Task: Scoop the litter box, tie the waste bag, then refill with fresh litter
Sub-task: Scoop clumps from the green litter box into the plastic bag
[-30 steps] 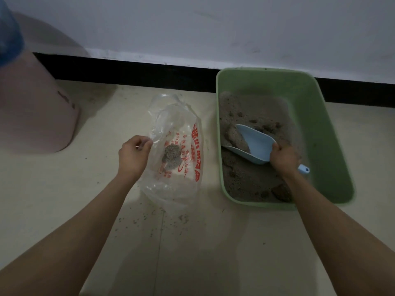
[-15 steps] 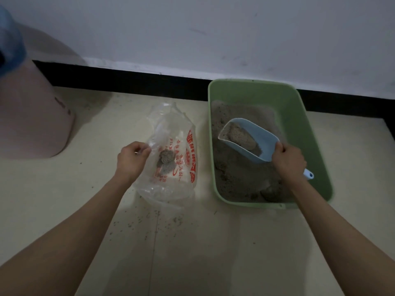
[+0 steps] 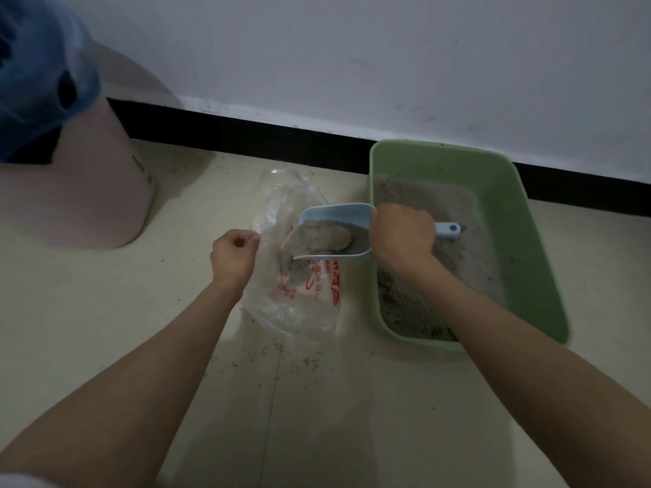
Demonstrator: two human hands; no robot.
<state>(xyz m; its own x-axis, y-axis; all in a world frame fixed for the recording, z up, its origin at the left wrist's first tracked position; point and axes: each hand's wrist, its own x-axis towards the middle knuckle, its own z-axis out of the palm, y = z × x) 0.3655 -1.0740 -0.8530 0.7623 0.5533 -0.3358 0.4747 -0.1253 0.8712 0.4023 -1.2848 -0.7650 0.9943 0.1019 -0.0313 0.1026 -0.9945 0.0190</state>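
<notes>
Head view, looking down at a pale floor (image 3: pixel 105 329) by a white wall. Right hand (image 3: pixel 403 237), grip closed round the handle of a blue scoop (image 3: pixel 336 220), holding it over the mouth of a clear plastic bag (image 3: pixel 299 304) printed in red. Scoop loaded with a grey clump (image 3: pixel 326 236) and loose litter, tilted toward the bag. Left hand (image 3: pixel 234 257), grip pinching the bag's near edge and holding the mouth up. Green litter box (image 3: pixel 500 191) just right of the bag, against the black skirting, with grey litter (image 3: pixel 422 195) inside.

Scooping step in hand, judging by the loaded scoop; tying and refilling not yet done. Next move likely a further tip of the scoop, front lip well inside the opening, left pinch kept firm.

Edges: bag mouth floppy and narrow, box wall just beside the scoop, so spills on the floor a risk; stray grains (image 3: pixel 260 353) lying below the bag. Open floor toward the viewer; a pink container (image 3: pixel 88 191) with a blue cover (image 3: pixel 38 65) well apart at left.
</notes>
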